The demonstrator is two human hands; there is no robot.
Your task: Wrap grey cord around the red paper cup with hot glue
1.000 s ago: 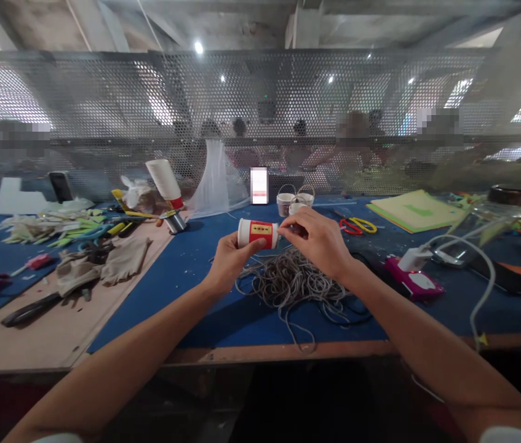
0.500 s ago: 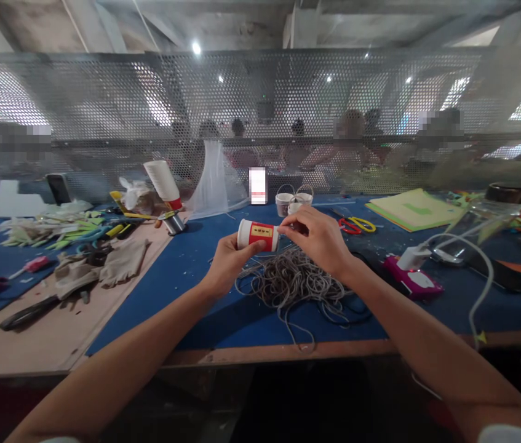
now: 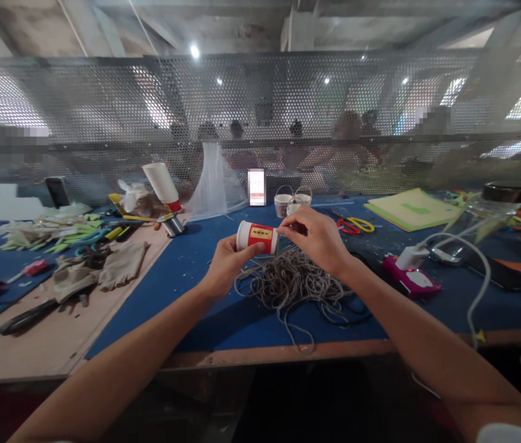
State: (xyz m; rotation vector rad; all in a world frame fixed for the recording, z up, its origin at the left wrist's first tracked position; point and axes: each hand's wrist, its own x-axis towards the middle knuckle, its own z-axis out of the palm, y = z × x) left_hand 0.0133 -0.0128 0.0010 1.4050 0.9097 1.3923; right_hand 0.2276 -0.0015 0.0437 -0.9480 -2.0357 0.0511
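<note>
Head view: your left hand [image 3: 224, 263] grips the cup [image 3: 261, 234]; your right hand [image 3: 316, 235] pinches near its end, contents unclear; oversqueezing could dent the cup.

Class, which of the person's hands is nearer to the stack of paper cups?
Left: the left hand, holding a cup, is in front and right of the stack; the right hand is farther right.

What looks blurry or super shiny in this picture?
Head view: the mesh screen at the back looks hazy; head view: a ceiling light glares white; head view: the paper cup is clearer, though its writing is too small to read.
</note>
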